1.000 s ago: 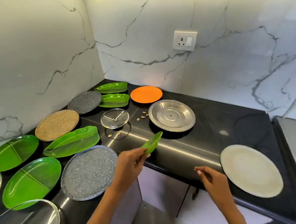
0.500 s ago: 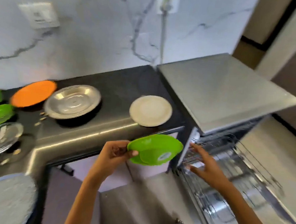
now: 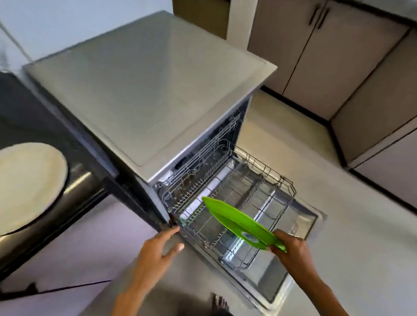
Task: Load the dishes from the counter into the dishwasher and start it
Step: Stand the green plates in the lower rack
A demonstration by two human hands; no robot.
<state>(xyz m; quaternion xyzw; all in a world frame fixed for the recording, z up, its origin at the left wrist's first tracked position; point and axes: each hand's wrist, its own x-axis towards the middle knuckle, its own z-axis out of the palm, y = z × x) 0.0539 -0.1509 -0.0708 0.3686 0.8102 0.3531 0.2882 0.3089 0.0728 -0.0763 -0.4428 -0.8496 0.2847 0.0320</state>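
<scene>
We are holding the green plate (image 3: 237, 222) by its near rim in our right hand (image 3: 292, 250), fingers pinching it, tilted over the pulled-out lower rack (image 3: 269, 186) of the open dishwasher (image 3: 143, 84). Our left hand (image 3: 157, 250) is reaching toward the near left corner of the rack with fingers spread, grasping nothing. A pale round plate (image 3: 15, 184) is lying on the dark surface (image 3: 11, 109) to the left of the dishwasher.
</scene>
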